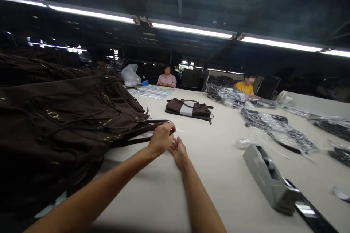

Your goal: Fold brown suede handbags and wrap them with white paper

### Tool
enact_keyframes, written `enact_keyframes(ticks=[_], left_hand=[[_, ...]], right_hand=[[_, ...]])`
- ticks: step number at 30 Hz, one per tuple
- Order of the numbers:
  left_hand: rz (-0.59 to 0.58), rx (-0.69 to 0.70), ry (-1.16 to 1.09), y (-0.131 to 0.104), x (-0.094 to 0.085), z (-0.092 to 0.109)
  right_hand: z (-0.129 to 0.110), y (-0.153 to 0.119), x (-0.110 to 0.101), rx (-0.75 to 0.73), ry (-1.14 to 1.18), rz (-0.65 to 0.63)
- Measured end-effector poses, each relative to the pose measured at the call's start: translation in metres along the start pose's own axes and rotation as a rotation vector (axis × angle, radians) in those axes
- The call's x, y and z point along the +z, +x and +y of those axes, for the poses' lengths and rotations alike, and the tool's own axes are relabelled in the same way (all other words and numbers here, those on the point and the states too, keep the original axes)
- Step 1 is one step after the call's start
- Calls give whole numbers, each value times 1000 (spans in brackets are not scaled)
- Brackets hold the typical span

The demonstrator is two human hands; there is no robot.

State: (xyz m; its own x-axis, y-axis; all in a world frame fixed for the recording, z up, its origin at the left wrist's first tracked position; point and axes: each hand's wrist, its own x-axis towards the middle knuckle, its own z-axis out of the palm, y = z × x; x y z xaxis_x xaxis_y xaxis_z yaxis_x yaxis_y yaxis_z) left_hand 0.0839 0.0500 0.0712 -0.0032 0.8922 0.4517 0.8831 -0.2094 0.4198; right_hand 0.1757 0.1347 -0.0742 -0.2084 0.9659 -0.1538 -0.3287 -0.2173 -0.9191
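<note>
Dark brown leather bags (82,116) with brass buckles lie heaped on the left of the pale table, their straps (142,130) stretching right. At the end of these straps, my left hand (162,139) is closed round them. Close beside it on the right, my right hand (179,151) is raised with its fingers partly spread; nothing shows in its grip. Beyond both hands lies a folded brown bag (188,108) with a white band around its middle.
A grey tape dispenser (269,178) stands at the right, with a dark, shiny flat object (314,209) beside it. Plastic-wrapped bundles (276,127) lie along the right side. Across the table are a person in pink (166,79) and a person in yellow (244,86).
</note>
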Motion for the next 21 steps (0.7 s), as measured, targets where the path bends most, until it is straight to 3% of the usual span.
enact_keyframes(ticks=[3, 5, 8, 11, 13, 14, 16, 21], left_hand=[[-163, 163, -50, -30, -1, -15], [-146, 178, -38, -51, -14, -44], [-36, 95, 49, -77, -46, -117], [-160, -38, 279, -102, -72, -198], [-284, -26, 338, -118, -80, -233], [-306, -20, 358, -125, -81, -240], [-308, -2, 369, -131, -78, -235], [-369, 51, 286, -113, -50, -181]], right_hand=[[-8, -4, -10, 40, 106, 7], [-12, -6, -15, 60, 152, 12], [-16, -9, -18, 73, 175, 11], [-17, -9, -15, 75, 131, 11], [-15, -9, -10, 72, 85, 27], [-15, -10, -8, 69, 63, 39], [-17, -14, -2, 62, 35, 50], [-46, -40, 1, 2, 98, -58]])
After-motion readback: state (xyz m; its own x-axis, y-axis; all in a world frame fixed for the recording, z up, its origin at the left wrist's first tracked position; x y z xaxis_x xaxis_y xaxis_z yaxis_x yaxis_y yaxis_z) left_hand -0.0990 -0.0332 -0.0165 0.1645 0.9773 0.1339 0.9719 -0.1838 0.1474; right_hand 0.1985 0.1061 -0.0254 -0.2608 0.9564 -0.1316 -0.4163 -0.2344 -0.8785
